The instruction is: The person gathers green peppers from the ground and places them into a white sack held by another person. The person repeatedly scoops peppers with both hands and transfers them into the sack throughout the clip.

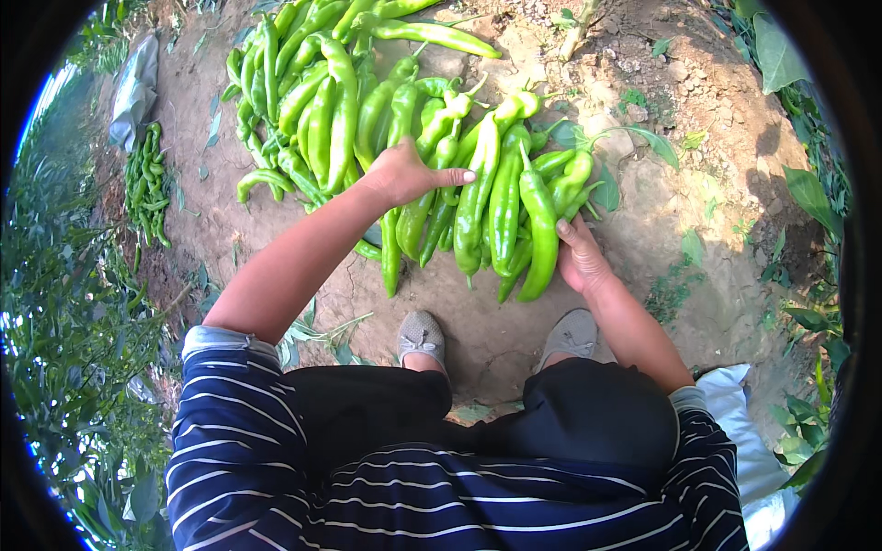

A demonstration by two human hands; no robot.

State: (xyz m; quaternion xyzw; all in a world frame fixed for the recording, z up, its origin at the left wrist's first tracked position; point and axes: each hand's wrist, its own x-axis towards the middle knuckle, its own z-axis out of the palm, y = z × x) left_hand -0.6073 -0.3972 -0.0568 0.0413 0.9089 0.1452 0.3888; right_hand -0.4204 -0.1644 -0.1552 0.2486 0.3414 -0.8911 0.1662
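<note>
A big heap of long green peppers (331, 117) lies on bare soil in front of my feet. My left hand (406, 172) rests over the middle of the heap, thumb stretched out to the right and the other fingers hidden among the peppers. At the heap's right end my right hand (580, 255) touches the side of a curved green pepper (539, 234), its thumb showing and its other fingers partly hidden beneath. Whether either hand grips a pepper is not clear. Several large peppers (482, 200) lie side by side between the hands.
A smaller pile of thin green peppers (146, 182) lies at the far left, below a grey plastic bag (135, 93). Leafy plants (76, 289) line both sides. A white sack (741, 427) lies at lower right. Loose leaves and a cut stem (575, 31) are on the soil.
</note>
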